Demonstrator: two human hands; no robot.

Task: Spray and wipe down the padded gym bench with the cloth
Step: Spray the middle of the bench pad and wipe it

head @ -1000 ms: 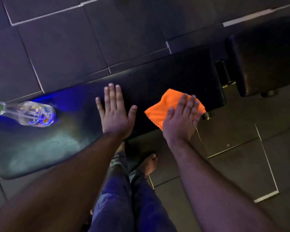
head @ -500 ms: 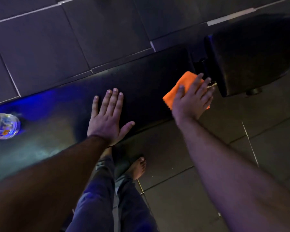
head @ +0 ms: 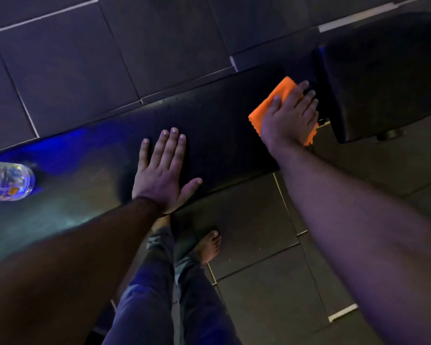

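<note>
Bench wipe, right end: slip risks.
Right hand (head: pixel 290 118) presses flat on the orange cloth (head: pixel 274 100) at the bench pad (head: pixel 214 135) right edge; left hand (head: pixel 163 174), spread wide and empty, braces mid-pad. Cloth could slide off into the gap; the spray bottle (head: pixel 8 181), lying far left, may roll off.

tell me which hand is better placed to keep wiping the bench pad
Right. The right hand is pressed flat on the orange cloth at the far end of the bench pad. The left hand lies flat on the pad with no cloth.
</note>
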